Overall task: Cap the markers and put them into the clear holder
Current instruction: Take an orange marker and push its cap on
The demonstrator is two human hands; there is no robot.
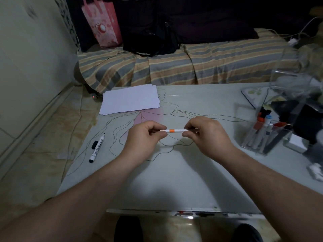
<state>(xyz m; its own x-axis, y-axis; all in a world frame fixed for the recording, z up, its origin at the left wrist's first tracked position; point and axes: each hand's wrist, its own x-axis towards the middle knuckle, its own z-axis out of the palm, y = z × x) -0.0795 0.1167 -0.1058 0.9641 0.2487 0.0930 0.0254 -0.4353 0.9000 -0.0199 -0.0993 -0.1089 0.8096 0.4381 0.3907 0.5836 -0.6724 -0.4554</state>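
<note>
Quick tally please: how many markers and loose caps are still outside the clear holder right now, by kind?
Orange-banded marker, held between left hand and right hand: 1
Black marker, uncapped, lying on the table: 1
Loose black cap beside it: 1
Total outside the clear holder: 3

Dim indoor light, soft shadows on the table point(174, 180), blurred right edge, wide-angle bending at borders.
</note>
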